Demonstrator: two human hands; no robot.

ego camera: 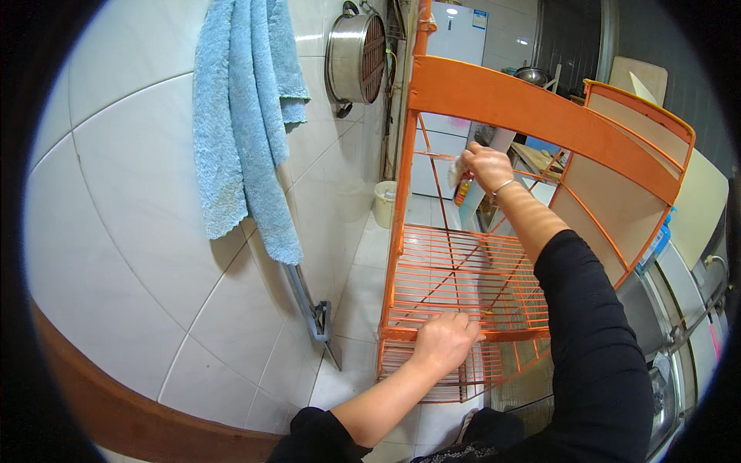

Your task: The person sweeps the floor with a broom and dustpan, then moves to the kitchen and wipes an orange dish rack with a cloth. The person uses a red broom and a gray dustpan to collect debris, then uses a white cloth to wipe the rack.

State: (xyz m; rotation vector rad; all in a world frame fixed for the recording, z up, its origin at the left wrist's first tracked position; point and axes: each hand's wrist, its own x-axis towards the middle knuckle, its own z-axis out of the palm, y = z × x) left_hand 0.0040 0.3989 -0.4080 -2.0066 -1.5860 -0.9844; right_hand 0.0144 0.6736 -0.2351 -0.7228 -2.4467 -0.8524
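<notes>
An orange metal wire rack point(399, 254) stands before me, with a wire shelf point(434, 278) at mid-height and a broad flat band point(538, 104) across its top. My left hand point(444, 341) is closed over the front rail of that shelf. Through the upper opening reaches my right hand point(489, 168), its fingers pinched around a whitish cloth point(456, 172). The cloth is beside a thin crossbar of the rack; whether it touches the bar I cannot tell. A metal bracelet circles my right wrist.
Blue towels point(243, 127) hang on the tiled wall at left, above a squeegee-like tool point(318, 324). A steel steamer pot point(353, 58) hangs farther along. A pale bucket point(384, 204) stands on the floor, a white refrigerator point(457, 40) beyond. At right are a sink point(642, 312) and a blue bottle point(654, 246).
</notes>
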